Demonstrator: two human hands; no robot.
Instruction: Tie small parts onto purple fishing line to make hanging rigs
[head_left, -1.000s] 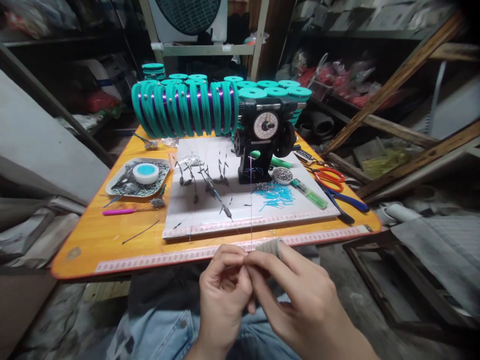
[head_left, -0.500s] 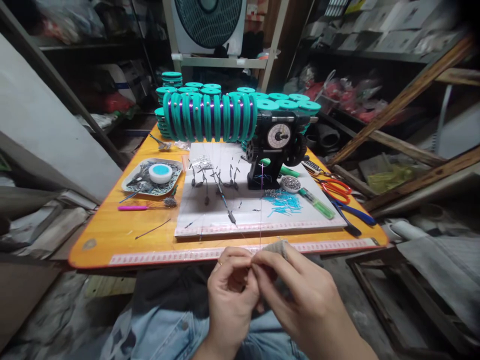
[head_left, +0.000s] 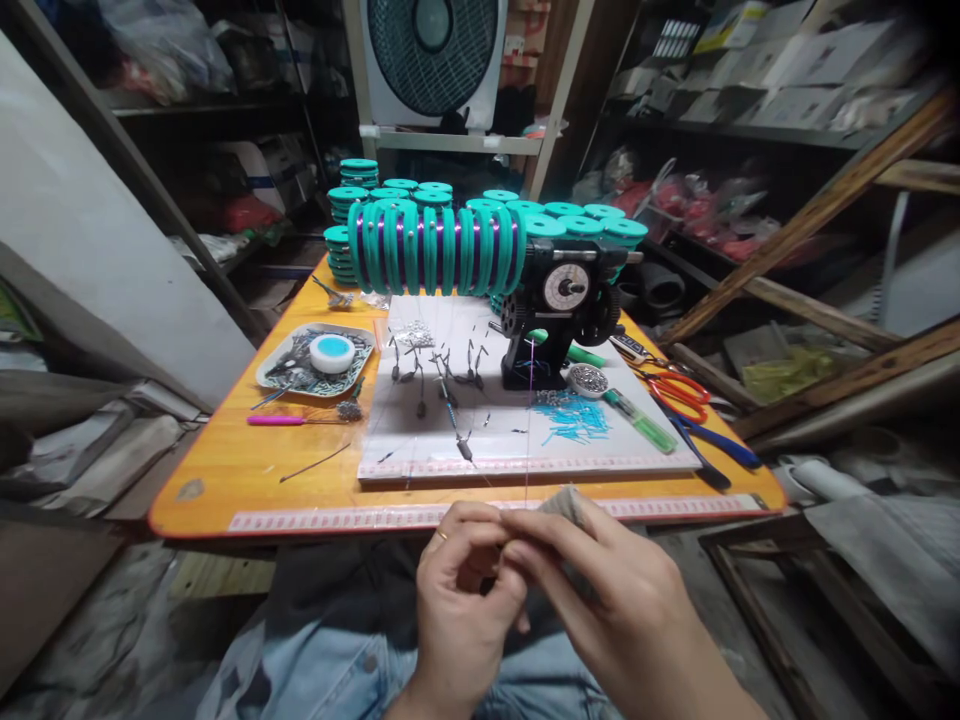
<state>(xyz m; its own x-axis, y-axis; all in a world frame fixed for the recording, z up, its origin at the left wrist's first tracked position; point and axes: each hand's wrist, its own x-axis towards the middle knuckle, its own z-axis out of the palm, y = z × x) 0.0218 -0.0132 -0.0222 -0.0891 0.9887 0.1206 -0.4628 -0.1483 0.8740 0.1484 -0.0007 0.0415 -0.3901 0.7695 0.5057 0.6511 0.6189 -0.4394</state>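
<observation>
A thin purple fishing line (head_left: 531,420) runs down from the black winding machine (head_left: 534,350) to my fingers in front of the table edge. My left hand (head_left: 469,590) is curled, its thumb and fingertips pinched together against the right fingertips. Thumb and forefinger of my right hand (head_left: 600,580) are pinched at the same spot, with a greyish wrap (head_left: 568,507) showing by its fingers. The line's end between the fingertips is too small to make out. Above the white board (head_left: 420,450) is a row of teal spools (head_left: 439,250) wound with purple line.
On the board lie dark weighted rigs (head_left: 450,400), blue pieces (head_left: 574,418), a small dish of metal bits (head_left: 588,380) and a green-capped tube (head_left: 641,422). Orange-handled scissors (head_left: 679,390) and blue-handled pliers (head_left: 720,440) lie right. A tray (head_left: 270,380) and pink-handled tool (head_left: 277,420) are left.
The camera view has shifted slightly, so the table and machine appear a little lower and further right. My fingertips have shifted slightly, still pinched together; the line still runs down to them.
</observation>
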